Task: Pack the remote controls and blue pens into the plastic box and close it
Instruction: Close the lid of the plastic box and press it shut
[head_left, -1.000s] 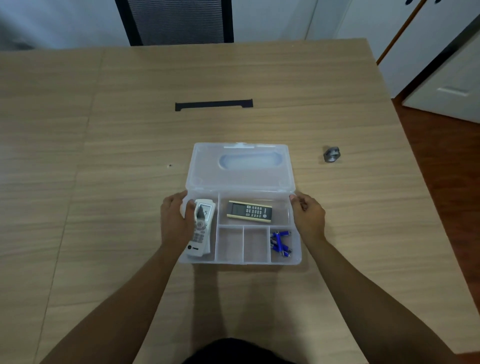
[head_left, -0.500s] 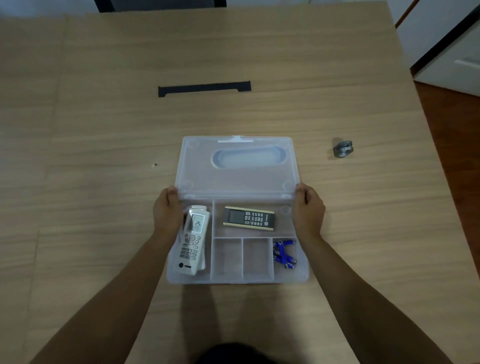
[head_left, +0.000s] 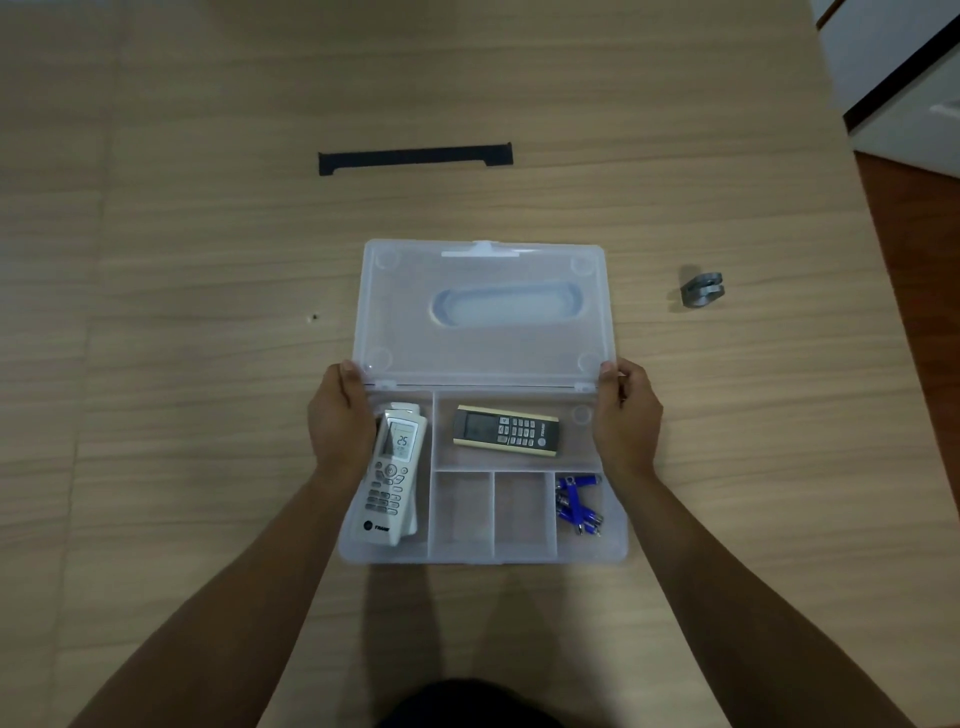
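The fingers (head_left: 349, 370) of the left hand (head_left: 337, 421) and those of the right hand (head_left: 626, 415) pinch the lid (head_left: 483, 312) at its hinge corners, the lid lying open toward 12 o'clock. To close it well, swing both sides together over the box (head_left: 483, 553). The white remote (head_left: 392, 475) sits at 9, the dark remote (head_left: 506, 431) centre, the blue pens (head_left: 576, 504) at 4 o'clock.
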